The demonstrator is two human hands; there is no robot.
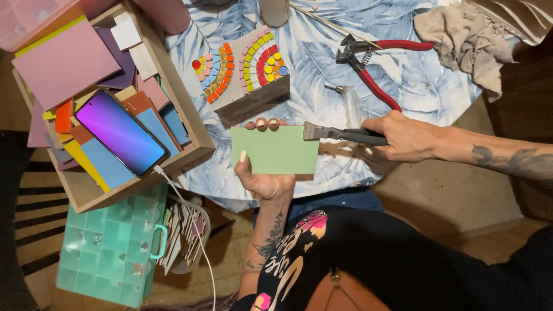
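Tile, pale green and rectangular [275,150], sits above the table edge, pinched in the left hand [260,175], thumb on its face. The right hand [403,137] clenches dark-handled nippers [340,134] whose head bites the tile's upper right corner. Red-handled pliers [368,63] lie beyond, near a rainbow mosaic block [245,69].

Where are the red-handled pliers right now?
The red-handled pliers lie unheld on the leaf-patterned tablecloth, upper right, between the colourful mosaic block and the beige rag.
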